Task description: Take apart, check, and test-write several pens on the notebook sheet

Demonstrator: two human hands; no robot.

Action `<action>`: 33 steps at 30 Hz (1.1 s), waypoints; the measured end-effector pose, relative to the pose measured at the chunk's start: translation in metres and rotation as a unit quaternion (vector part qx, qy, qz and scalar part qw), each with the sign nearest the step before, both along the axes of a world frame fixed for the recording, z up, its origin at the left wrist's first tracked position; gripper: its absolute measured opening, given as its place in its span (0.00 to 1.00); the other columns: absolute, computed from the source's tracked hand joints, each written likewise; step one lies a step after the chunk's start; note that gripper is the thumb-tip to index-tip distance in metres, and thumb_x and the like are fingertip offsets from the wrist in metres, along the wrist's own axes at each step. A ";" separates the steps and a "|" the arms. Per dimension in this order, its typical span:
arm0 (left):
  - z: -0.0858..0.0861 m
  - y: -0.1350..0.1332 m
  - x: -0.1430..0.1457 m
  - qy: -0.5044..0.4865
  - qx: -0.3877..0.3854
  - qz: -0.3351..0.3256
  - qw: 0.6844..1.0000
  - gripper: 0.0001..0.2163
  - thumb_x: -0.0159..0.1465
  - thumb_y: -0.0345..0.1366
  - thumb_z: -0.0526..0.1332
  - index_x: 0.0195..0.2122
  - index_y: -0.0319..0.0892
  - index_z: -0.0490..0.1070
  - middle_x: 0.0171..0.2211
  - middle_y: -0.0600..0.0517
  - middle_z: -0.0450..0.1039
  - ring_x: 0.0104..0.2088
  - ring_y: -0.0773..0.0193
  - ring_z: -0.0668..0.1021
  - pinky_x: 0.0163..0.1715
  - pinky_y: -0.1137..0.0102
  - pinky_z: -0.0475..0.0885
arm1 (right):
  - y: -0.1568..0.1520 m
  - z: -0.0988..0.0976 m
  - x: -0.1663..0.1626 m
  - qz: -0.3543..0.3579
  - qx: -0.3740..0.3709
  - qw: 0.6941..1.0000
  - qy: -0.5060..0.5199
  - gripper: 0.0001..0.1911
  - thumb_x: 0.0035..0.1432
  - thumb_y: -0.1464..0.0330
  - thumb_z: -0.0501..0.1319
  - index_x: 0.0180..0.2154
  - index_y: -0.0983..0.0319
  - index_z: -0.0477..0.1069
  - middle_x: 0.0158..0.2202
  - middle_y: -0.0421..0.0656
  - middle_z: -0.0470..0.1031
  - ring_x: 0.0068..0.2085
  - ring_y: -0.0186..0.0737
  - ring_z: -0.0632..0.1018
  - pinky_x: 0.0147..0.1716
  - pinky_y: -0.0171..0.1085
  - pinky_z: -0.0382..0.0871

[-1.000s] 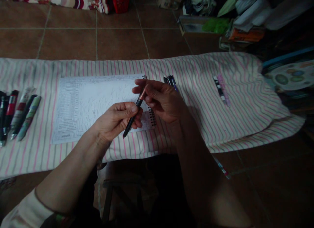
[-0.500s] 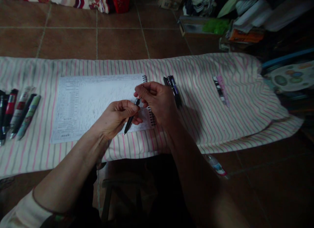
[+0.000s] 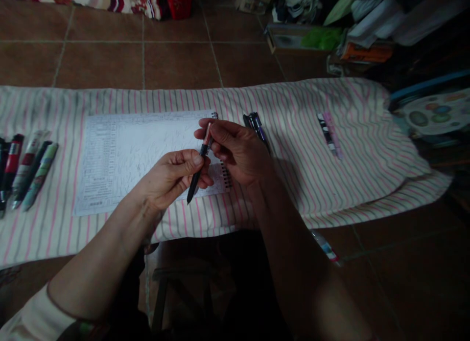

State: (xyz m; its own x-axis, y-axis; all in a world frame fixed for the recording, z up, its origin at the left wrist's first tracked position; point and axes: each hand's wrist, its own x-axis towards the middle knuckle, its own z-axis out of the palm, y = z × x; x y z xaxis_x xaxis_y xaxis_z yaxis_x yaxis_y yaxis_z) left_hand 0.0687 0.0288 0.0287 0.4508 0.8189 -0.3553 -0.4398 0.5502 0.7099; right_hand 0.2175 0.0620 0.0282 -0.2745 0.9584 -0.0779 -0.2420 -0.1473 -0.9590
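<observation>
A dark pen (image 3: pixel 193 185) slants between my hands, its tip pointing down toward me and its upper end a pinkish, coppery colour. My left hand (image 3: pixel 174 173) is closed around the middle of the barrel, thumb on top. At the upper end, the fingers of my right hand (image 3: pixel 238 150) are closed on the coppery part. Below both hands lies a spiral notebook (image 3: pixel 101 135) with many small pen strokes on its page. Just beyond my right hand rest some black pens (image 3: pixel 256 125), partly hidden by it.
Several pens (image 3: pixel 40 177) lie side by side at the left on the striped cloth (image 3: pixel 293 184). Two slim patterned pens (image 3: pixel 329 135) lie at the right. A plastic bottle (image 3: pixel 326 247) is on the tiled floor, and a box with a green bag (image 3: pixel 321 37) stands at the back.
My right hand has shifted slightly at the pen's upper end, and the coppery part now shows between its fingers. My left hand keeps its hold on the barrel.
</observation>
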 end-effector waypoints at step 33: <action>0.000 0.002 0.001 0.049 0.006 0.012 0.999 0.10 0.52 0.33 0.69 0.25 0.35 0.69 0.19 0.52 0.72 0.19 0.68 0.75 0.20 0.77 0.70 | -0.004 0.004 -0.014 -0.077 -0.019 0.996 -0.043 0.13 0.52 0.58 0.64 0.34 0.62 0.75 0.31 0.40 0.77 0.21 0.23 0.64 0.17 0.27 0.57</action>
